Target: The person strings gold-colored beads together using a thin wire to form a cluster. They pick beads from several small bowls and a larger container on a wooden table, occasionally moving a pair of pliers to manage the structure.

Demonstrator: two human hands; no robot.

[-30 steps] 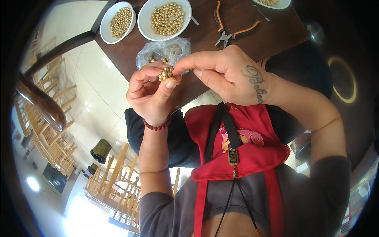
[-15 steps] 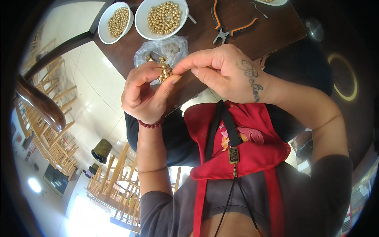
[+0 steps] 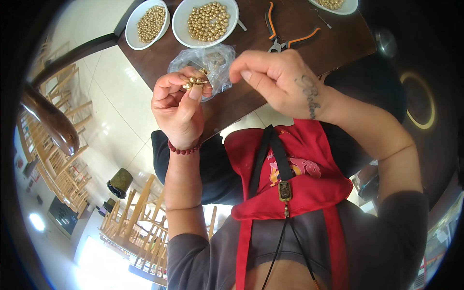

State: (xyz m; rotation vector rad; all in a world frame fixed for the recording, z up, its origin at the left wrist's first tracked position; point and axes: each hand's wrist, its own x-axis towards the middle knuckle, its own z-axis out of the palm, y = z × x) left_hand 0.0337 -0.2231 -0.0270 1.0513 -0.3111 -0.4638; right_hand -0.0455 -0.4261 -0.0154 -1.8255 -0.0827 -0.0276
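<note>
Pinching a seemingly unfinished gold bead cluster over the near-left corner of the table, the left hand has several beads grouped, many loose beads remain in white bowls, and whether the pinched right hand holds anything is unclear.

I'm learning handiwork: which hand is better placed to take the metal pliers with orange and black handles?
Likely the right hand: it is nearer the pliers, though whether it holds anything is unclear. The left hand pinches a cluster of round gold beads.

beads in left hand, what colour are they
The beads are shiny gold, best seen in the head view.
</note>
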